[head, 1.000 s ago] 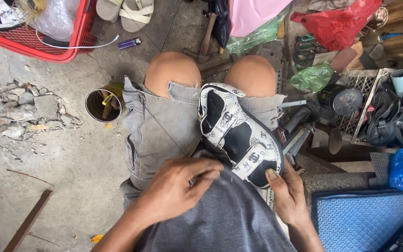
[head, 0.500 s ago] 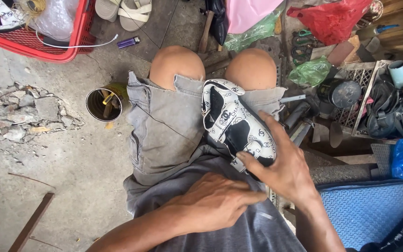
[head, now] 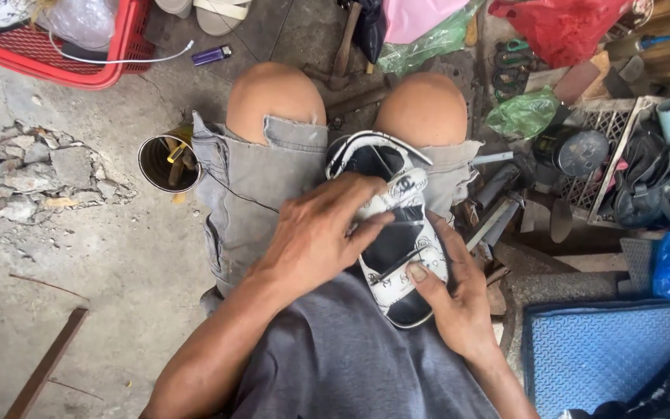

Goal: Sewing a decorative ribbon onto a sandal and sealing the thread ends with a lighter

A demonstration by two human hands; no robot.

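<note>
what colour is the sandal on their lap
The sandal is black with white patterned straps and a white edge, held by both hands; the head view shows it.

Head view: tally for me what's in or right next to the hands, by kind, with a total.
Hands: 2, left hand and right hand, both on the sandal
Black-and-white sandal on the lap: 1
Tin can of tools beside the left thigh: 1
Purple lighter on the floor: 1
Total: 5

Sandal [head: 394, 233] glossy, maybe synthetic leather; shorts [head: 251, 194] matt denim; floor [head: 94, 264] rough concrete.
</note>
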